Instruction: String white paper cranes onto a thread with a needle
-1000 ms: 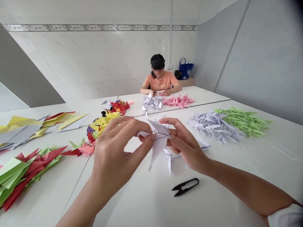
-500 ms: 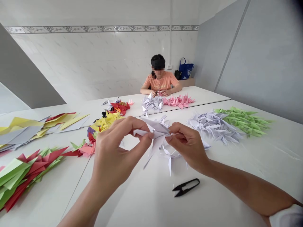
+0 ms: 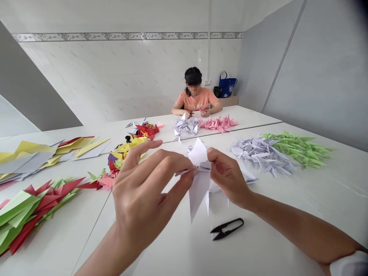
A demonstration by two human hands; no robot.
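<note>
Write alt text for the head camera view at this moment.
The left hand and right hand hold a white origami crane above a white table. Black thread snips lie nearby, among piles of paper cranes. A person in an orange shirt works across the table.

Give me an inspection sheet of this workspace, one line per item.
Surface: white table, made of abutting sections.
Job's things: white paper crane, folded, held in the air above the table.
Clutter: lilac paper cranes, green paper cranes, pink paper cranes, red and green folded paper, black thread snips.
Grips: left hand and right hand both pinch the crane.
Cables: nothing seen.
Surroundings: co-worker seated at the far end, blue tote bag, tiled wall.
</note>
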